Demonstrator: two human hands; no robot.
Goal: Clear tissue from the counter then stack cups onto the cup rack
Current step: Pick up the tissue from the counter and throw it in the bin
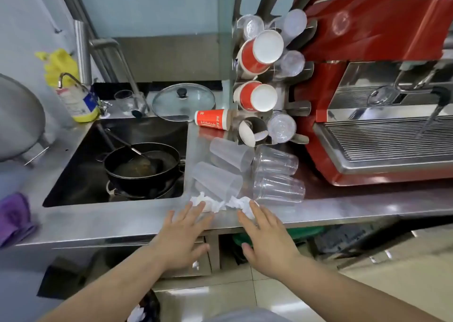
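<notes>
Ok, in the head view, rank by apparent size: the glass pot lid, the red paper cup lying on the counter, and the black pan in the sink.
1. black pan
2. glass pot lid, which sits farther back, so the gap may be exaggerated
3. red paper cup

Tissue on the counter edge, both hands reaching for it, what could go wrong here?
The tissue lies against the mouths of the plastic cups lying on their sides, so the left hand or right hand could set them rolling, perhaps into the sink. The wads sit near the counter edge and could be brushed off.
</notes>
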